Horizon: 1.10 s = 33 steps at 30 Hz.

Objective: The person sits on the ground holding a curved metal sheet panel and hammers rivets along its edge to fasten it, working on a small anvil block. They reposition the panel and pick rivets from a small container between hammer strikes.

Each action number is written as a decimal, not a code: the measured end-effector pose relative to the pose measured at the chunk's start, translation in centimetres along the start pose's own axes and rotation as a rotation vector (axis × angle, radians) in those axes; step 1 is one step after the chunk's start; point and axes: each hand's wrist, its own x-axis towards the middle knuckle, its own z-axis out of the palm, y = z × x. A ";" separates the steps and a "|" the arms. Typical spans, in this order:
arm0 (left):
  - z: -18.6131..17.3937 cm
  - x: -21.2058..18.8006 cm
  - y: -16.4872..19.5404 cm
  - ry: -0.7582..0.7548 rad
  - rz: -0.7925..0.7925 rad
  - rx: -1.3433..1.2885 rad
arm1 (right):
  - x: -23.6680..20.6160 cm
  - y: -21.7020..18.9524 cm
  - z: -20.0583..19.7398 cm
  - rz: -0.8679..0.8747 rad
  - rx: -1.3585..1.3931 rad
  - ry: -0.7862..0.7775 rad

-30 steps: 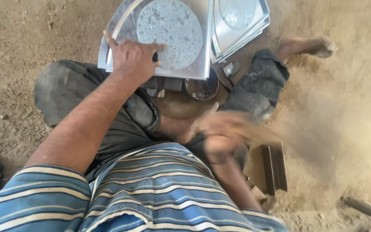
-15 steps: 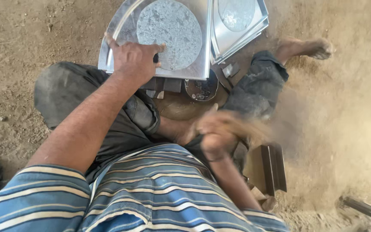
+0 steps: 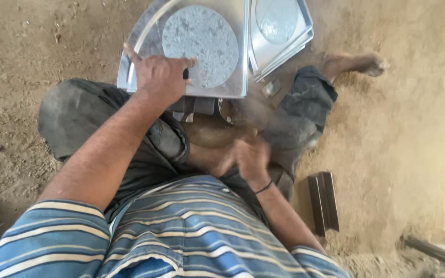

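On sandy ground [image 3: 397, 134], left hand [image 3: 159, 77] w/ fingers [image 3: 184, 64] gripping metal sheet [image 3: 233, 72].

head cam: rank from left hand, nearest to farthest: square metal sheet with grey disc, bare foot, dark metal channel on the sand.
From the left hand:
1. Square metal sheet, under the hand, touching.
2. Bare foot, far right, on sand.
3. Dark metal channel, lower right, beside the right arm.
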 end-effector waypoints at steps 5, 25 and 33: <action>-1.4 0.1 0.4 0.003 -0.017 -0.032 | -0.2 -1.9 -1.4 0.232 0.002 0.008; 1.4 0.4 -0.1 -0.014 -0.026 -0.006 | -0.9 0.0 -1.1 -0.344 0.420 0.093; -0.2 -1.0 0.5 0.248 0.092 -0.061 | -1.7 2.1 -2.5 0.226 0.681 -0.099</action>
